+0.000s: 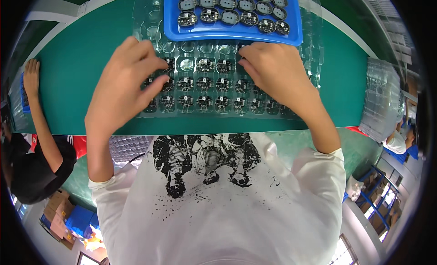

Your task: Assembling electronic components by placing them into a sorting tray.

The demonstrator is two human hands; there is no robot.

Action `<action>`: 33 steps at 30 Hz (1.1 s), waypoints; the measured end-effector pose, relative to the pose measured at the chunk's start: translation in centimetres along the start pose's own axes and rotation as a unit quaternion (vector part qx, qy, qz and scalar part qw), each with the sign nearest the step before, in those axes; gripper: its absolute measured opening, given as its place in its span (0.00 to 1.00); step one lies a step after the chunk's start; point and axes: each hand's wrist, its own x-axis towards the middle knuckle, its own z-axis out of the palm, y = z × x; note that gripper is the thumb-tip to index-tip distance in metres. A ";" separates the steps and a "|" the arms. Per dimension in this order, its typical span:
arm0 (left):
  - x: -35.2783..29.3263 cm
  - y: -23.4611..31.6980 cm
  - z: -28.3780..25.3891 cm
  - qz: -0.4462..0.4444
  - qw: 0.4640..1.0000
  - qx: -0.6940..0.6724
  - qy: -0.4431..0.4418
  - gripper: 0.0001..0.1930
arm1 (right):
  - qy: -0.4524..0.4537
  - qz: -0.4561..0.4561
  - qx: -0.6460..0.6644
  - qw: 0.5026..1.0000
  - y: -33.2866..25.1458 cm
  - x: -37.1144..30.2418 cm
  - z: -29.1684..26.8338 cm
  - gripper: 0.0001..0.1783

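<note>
A clear plastic blister tray (pixel 186 46) lies on the green table, with small black circuit boards (pixel 204 83) in many of its pockets. Over its left side reaches my left hand (pixel 127 80), thumb and index finger apart beside a board in a left-hand pocket. My right hand (pixel 277 69) is curled over the tray's right part, just below the blue tray. Its fingertips are bent together, and what they hold, if anything, is hidden. On the blue tray (pixel 232 36) sit rows of rounded grey housings (pixel 230 17), several of them with boards inside.
Stacked clear blister trays (pixel 380 99) stand at the table's right end. At the left, another person's arm (pixel 43 114) rests at the table beside a blue tray. The green table's (pixel 68 83) front edge runs close to my body.
</note>
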 end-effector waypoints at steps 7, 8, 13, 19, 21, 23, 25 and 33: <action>-0.6 -0.3 1.8 -0.027 0.998 0.043 -0.026 0.05 | 0.133 -0.058 0.124 0.982 0.4 0.5 -3.4 0.04; -0.6 -0.3 1.9 -0.021 0.999 0.045 -0.019 0.05 | 0.133 -0.058 0.121 0.982 0.9 0.8 -3.8 0.04; -0.2 0.0 1.0 -0.010 1.000 0.017 0.019 0.04 | 0.215 -0.040 0.074 0.973 2.5 2.3 -3.8 0.05; 1.3 -0.5 0.2 0.024 0.991 -0.014 0.129 0.05 | 0.235 -0.086 0.019 0.968 0.1 4.1 -2.6 0.05; 1.7 -0.6 0.2 0.047 0.987 -0.019 0.150 0.05 | 0.223 -0.080 0.009 0.972 0.4 4.5 -2.2 0.05; 2.2 -0.9 0.2 0.052 0.986 -0.017 0.160 0.05 | 0.211 -0.076 0.000 0.975 0.6 4.7 -1.9 0.05; 2.5 -1.2 0.3 0.056 0.984 -0.017 0.170 0.05 | 0.202 -0.061 -0.002 0.978 0.8 4.7 -1.6 0.06; 3.0 -1.9 0.6 0.045 0.982 0.002 0.181 0.05 | 0.193 -0.064 -0.005 0.979 0.8 4.9 -1.7 0.05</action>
